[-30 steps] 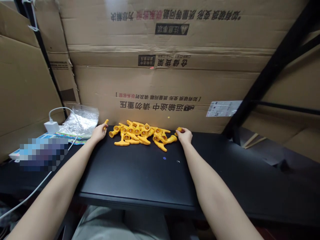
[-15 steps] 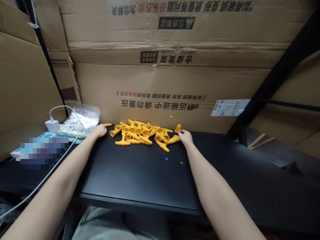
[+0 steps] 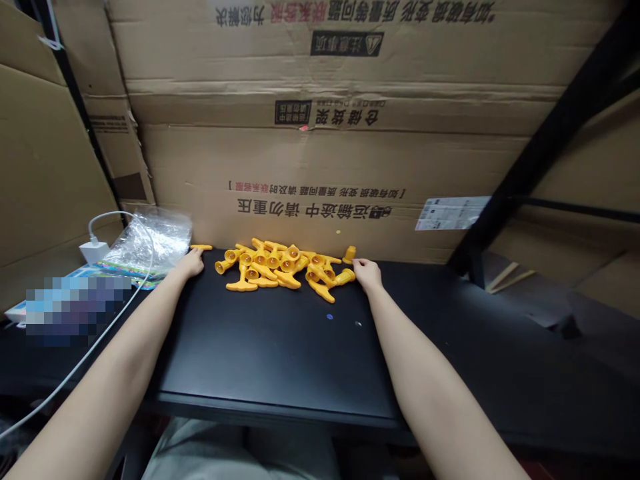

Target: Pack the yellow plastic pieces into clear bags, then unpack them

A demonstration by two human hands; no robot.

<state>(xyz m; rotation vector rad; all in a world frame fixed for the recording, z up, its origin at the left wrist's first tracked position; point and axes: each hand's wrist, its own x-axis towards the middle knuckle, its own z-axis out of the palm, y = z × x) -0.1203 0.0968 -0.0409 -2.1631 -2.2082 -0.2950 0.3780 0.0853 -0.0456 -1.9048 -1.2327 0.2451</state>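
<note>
A yellow plastic handle piece [image 3: 201,247] lies at the back left of the black table, at the fingertips of my left hand [image 3: 190,263]. Those fingers look closed on its near side, though their exact grip is small in view. At the other side, my right hand [image 3: 368,274] has its fingers pinched at the base of an upright yellow cup-shaped piece [image 3: 349,253]. Between both hands spreads a pile of yellow T-shaped plastic pieces [image 3: 273,262], several with hollow flared ends facing me. One flared piece [image 3: 345,277] lies just left of my right hand.
A cardboard wall [image 3: 320,160] stands right behind the pile. At left are a clear plastic bag [image 3: 150,240], a white charger [image 3: 94,252] with its cable, and a blurred-out flat item [image 3: 80,307]. A small blue dot [image 3: 329,317] lies on the black table [image 3: 270,360].
The view has shifted slightly. My left hand and the yellow handle piece beside it have moved a little left, away from the pile. My right hand stays by the upright piece.
</note>
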